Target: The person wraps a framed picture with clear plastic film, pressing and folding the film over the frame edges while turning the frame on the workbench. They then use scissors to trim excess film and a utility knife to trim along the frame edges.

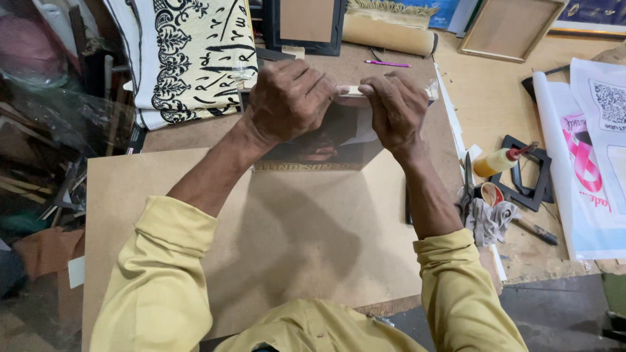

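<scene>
Head cam: both hands clamped on the far edge of a printed picture lying on a brown board. Left hand and right hand pinch a pale strip there, knuckles nearly touching. Glue bottle and scissors sit right of the board.

Glue bottle, scissors, pink pen, patterned cloth

Dark printed picture lies flat on brown board, top edge seemingly taped.

Both arms reach forward — left hand and right hand clenched, knuckles up.
</scene>
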A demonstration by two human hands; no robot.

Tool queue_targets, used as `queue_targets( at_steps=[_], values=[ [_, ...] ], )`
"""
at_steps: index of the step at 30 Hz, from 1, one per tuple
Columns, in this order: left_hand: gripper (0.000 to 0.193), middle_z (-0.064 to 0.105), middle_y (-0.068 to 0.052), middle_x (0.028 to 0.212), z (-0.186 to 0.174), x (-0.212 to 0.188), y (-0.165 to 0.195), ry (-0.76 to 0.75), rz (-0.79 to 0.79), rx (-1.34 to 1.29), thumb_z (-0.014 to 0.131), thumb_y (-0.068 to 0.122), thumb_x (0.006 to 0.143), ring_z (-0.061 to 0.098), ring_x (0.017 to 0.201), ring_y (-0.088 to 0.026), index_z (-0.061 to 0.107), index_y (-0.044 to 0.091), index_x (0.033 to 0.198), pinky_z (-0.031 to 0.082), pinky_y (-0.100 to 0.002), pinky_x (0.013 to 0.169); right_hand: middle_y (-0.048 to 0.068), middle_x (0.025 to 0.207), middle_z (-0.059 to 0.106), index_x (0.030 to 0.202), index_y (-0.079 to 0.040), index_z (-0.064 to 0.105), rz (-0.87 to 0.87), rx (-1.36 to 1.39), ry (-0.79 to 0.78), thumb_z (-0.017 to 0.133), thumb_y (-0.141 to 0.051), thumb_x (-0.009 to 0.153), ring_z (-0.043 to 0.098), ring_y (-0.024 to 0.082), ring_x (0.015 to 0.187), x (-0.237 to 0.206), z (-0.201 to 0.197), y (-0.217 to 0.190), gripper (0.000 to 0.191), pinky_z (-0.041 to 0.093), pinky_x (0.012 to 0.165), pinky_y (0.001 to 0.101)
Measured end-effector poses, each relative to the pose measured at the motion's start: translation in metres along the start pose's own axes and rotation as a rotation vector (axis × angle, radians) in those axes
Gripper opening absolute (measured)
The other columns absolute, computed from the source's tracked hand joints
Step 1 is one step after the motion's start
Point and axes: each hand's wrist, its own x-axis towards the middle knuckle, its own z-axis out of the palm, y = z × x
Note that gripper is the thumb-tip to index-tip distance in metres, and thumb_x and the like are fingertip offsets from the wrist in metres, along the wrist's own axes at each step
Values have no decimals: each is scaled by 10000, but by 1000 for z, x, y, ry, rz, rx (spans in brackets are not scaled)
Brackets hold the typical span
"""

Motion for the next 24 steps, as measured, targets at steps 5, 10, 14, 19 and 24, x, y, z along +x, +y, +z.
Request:
queue_targets(
  at_steps=[5,10,14,19,24],
  values=[
    [152,641,-58,730,-10,5,20,43,-104,-22,778,157,958,630,663,-211,704,54,876,472,-362,545,129,768,633,992,20,677,166,4,37,749,45,990,585,260,658,-3,-4,-19,77,442,609,392],
    [259,623,-57,667,-27,7,48,56,-225,-45,803,172,968,622,615,-208,673,54,778,449,-360,490,116,798,673,990,10,689,333,66,-15,739,-8,1038,648,221,693,2,-17,-53,72,490,634,362],
    [282,615,-69,662,-56,-2,88,25,-288,-47,798,186,945,594,606,-221,654,58,740,459,-371,513,112,826,687,1014,12,712,458,74,-102,732,-24,1053,662,194,699,0,-43,-108,57,507,623,345],
    [105,607,-76,729,-115,-57,188,-119,-308,-157,729,84,941,553,655,-206,715,22,856,464,-362,562,93,809,652,952,8,662,467,113,-260,725,8,997,602,217,713,-58,-83,-208,76,464,615,342],
    [155,496,-34,645,-128,-143,277,-205,-373,-209,707,72,914,442,598,-162,697,-19,789,346,-329,498,76,784,672,956,0,670,568,109,-433,735,-2,939,566,211,689,-154,-89,-284,67,450,610,359]
  ],
)
